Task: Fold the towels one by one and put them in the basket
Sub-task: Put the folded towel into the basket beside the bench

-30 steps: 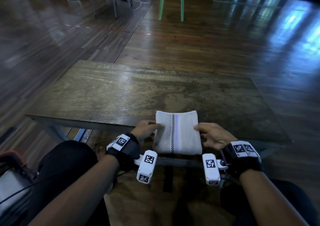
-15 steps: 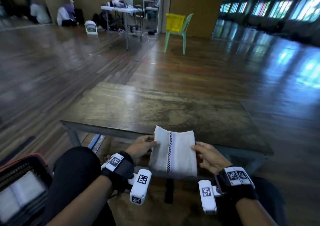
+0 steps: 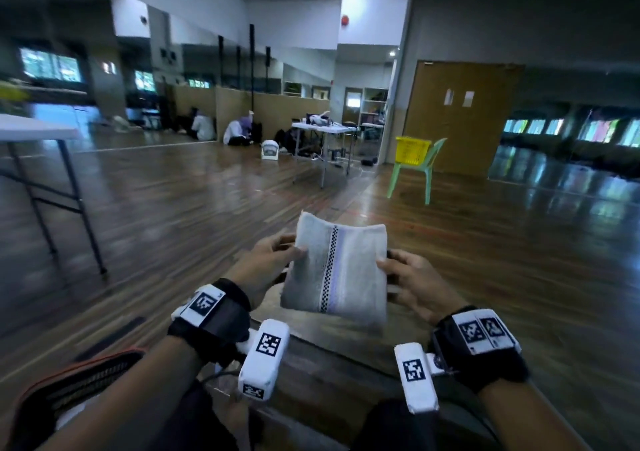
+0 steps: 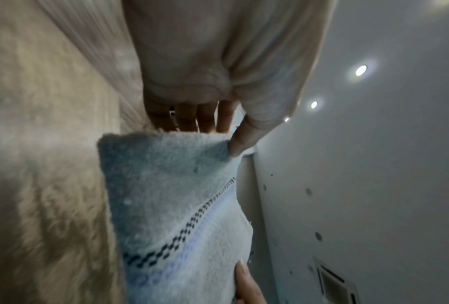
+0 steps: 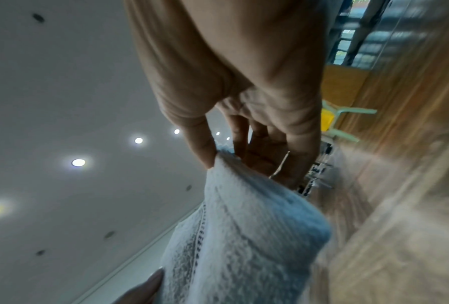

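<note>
A folded white towel (image 3: 339, 270) with a black checkered stripe and a pale purple band is held up in the air in front of me. My left hand (image 3: 273, 263) pinches its left edge, thumb on top and fingers beneath. My right hand (image 3: 408, 277) pinches its right edge the same way. The left wrist view shows the towel (image 4: 176, 209) clamped under my left hand's thumb (image 4: 240, 139). In the right wrist view the towel (image 5: 244, 236) hangs from my thumb and fingers. A dark basket with an orange rim (image 3: 79, 381) sits at the lower left beside my knee.
The brown table's near edge (image 3: 332, 343) runs just below the towel. A folding white table (image 3: 31, 128) stands at the left. Far back are a green chair carrying a yellow basket (image 3: 414, 154), another table and seated people.
Both hands have lifted the folded towel off the table and raised it into the air. The head view has tilted up from the table to the room.
</note>
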`<action>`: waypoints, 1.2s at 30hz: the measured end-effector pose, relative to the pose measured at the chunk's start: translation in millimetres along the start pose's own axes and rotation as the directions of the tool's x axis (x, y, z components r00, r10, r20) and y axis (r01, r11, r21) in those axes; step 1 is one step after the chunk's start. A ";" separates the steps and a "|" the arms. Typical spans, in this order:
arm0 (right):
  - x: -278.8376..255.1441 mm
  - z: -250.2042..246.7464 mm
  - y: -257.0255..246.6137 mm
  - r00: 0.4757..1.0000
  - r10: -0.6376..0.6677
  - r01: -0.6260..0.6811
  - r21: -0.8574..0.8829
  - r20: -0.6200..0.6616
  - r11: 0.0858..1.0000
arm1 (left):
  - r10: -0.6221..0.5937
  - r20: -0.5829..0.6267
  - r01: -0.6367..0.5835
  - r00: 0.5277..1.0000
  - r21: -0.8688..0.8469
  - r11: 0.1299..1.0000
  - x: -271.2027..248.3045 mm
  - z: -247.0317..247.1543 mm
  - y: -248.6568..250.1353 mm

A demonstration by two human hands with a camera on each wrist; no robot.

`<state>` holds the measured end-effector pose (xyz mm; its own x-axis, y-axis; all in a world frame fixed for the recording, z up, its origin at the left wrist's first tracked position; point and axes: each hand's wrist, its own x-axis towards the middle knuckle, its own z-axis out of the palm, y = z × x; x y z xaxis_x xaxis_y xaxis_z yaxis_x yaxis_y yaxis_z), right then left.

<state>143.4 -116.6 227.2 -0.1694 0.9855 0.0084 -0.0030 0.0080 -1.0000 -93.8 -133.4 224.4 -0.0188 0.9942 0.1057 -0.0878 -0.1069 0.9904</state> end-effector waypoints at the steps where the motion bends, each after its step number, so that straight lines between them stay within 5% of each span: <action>1: 5.9 10.9 -7.1 0.999 -0.021 0.021 0.005 0.038 1.000 | 0.040 -0.072 -0.041 0.997 -0.013 0.999 -0.4 -8.6 6.8; 9: 52.4 120.2 2.6 0.949 -0.042 0.042 0.007 0.313 0.999 | 0.088 -0.418 -0.111 0.904 -0.030 0.993 -32.8 -98.6 5.1; 17: 70.5 251.1 118.3 0.819 0.196 -0.168 -0.101 0.540 0.981 | -0.052 -0.691 0.103 0.721 0.033 0.994 -100.8 -208.8 -91.5; 23: 66.6 340.7 248.5 0.683 0.505 -0.373 -0.342 0.528 0.862 | -0.363 -0.796 0.375 0.485 -0.185 0.908 -138.8 -276.8 -204.3; 27: 81.9 392.0 322.7 0.634 0.612 -0.404 -0.472 0.472 0.783 | -0.495 -0.787 0.469 0.367 -0.303 0.829 -140.7 -320.7 -266.2; 36: 188.0 508.6 421.3 0.679 0.620 -0.331 -0.590 0.393 0.736 | -0.554 -0.776 0.569 0.302 -0.320 0.758 -68.1 -456.2 -386.6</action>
<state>-390.9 -14.1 -191.6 -0.5039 0.6076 -0.6140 0.6358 -0.2203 -0.7398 -512.9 -164.0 -206.5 -0.7297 0.3524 -0.5859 -0.3955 0.4814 0.7822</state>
